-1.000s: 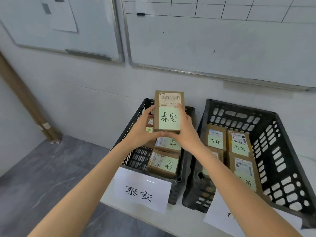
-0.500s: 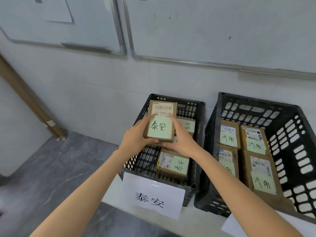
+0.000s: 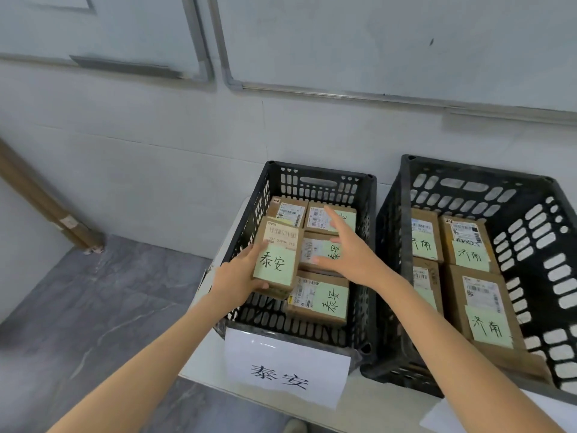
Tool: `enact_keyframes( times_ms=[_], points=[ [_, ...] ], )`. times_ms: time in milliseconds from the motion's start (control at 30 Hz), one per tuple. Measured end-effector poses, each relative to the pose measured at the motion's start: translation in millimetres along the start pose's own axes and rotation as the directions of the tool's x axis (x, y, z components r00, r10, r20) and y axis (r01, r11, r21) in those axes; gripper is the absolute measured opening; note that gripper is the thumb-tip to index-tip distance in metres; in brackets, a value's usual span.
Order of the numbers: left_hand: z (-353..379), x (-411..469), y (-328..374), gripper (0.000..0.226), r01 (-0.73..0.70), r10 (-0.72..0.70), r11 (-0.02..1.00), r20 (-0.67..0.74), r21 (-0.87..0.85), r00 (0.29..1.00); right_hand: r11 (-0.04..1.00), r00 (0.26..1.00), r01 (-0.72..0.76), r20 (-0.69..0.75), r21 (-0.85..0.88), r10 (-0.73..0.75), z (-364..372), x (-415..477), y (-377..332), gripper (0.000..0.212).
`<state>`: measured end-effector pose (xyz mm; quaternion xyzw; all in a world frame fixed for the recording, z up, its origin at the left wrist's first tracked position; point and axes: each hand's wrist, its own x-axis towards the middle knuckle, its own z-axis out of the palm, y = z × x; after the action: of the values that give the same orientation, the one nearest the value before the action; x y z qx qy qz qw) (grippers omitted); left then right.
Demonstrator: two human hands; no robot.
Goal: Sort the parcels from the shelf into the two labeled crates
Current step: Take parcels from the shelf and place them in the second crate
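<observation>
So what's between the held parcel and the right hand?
Head view: just a gap. The left hand grips the held parcel; the open right hand hovers beside it, not touching. Through the gap shows a lower parcel lying in the left crate.

Single view, taken from a wide-angle camera worn on the person's head. It faced forward and steeply down toward a wall (image 3: pixel 150 145), with the lower edges of two whiteboards (image 3: pixel 374 42) at the top of the frame and the floor (image 3: pixel 78 307) at lower left. The left crate (image 3: pixel 318 182) and the right crate (image 3: pixel 468 195) stood close below the lens, within arm's reach. Both forearms entered from the bottom edge; the left hand (image 3: pixel 235 278), gripping a parcel (image 3: pixel 278 254), and the right hand (image 3: pixel 352 254) lay near the centre.
</observation>
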<state>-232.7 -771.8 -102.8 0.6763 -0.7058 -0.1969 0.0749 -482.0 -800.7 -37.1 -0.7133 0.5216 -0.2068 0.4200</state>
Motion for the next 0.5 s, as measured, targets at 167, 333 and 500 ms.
enact_keyframes(
  times_ms=[167, 333, 500],
  points=[
    [14.6, 5.9, -3.6, 0.087, 0.031, -0.036, 0.997, 0.071, 0.075, 0.997, 1.000, 0.999, 0.003, -0.034, -0.010, -0.004, -1.4, 3.1, 1.4, 0.101],
    [27.8, 15.9, -9.8, 0.086, 0.073, -0.068, 0.997, 0.155, -0.028, 0.986, 1.000, 0.999, 0.001, -0.048, -0.006, -0.001, 0.5, 5.8, 4.1, 0.099],
    [39.1, 24.2, -20.7, 0.097, 0.065, -0.029, 0.983, 0.204, -0.171, 0.979, 0.999, 1.000, -0.007, -0.031, -0.053, 0.005, 4.2, 3.7, 11.9, 0.098]
  ],
)
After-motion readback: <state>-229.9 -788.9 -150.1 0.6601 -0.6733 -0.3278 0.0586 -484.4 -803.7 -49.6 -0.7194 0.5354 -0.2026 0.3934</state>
